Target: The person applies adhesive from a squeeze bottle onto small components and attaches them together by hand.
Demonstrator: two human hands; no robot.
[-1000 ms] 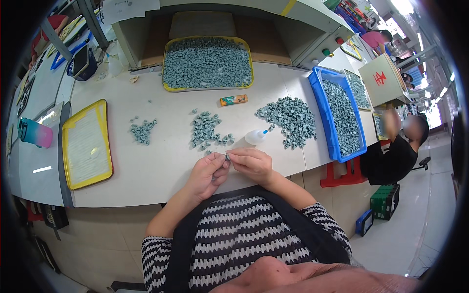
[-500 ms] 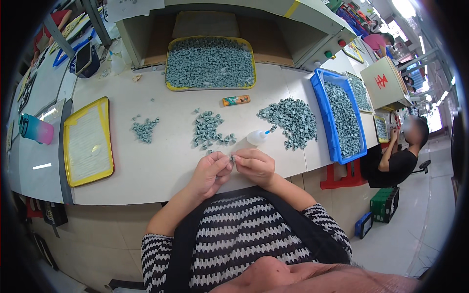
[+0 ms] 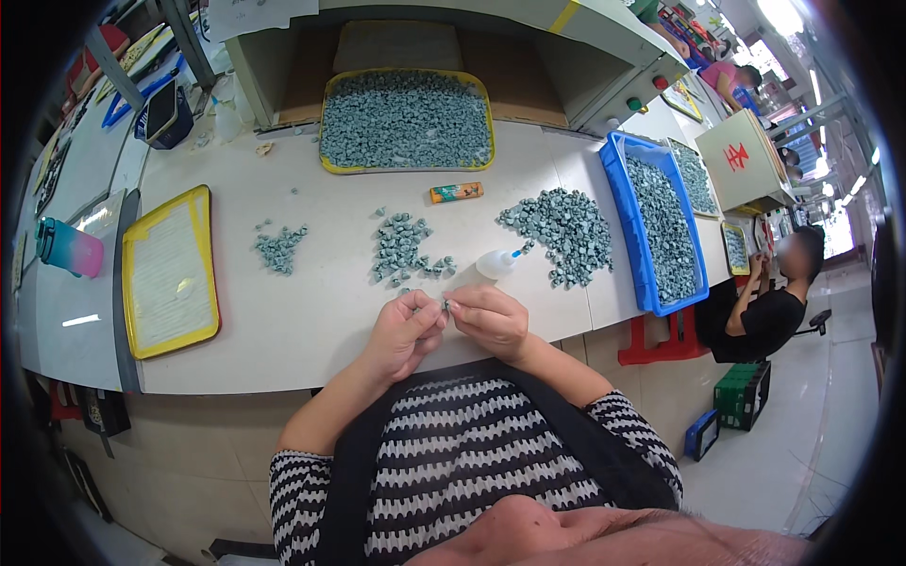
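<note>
Little has shifted since the earlier frames: both hands stay together at the near edge of the worktop (image 3: 311, 321), the left hand (image 3: 404, 332) and right hand (image 3: 488, 319) pinching one small grey-green piece (image 3: 444, 304) between their fingertips. Just beyond lies a white squeeze bottle (image 3: 497, 263) on its side. Farther out sit a middle heap of pieces (image 3: 401, 247), a smaller heap (image 3: 279, 248) to the left, a larger pile (image 3: 564, 231) to the right, then the blue bin (image 3: 623, 203), an empty yellow tray (image 3: 170, 269) and a full yellow tray (image 3: 406, 118)
</note>
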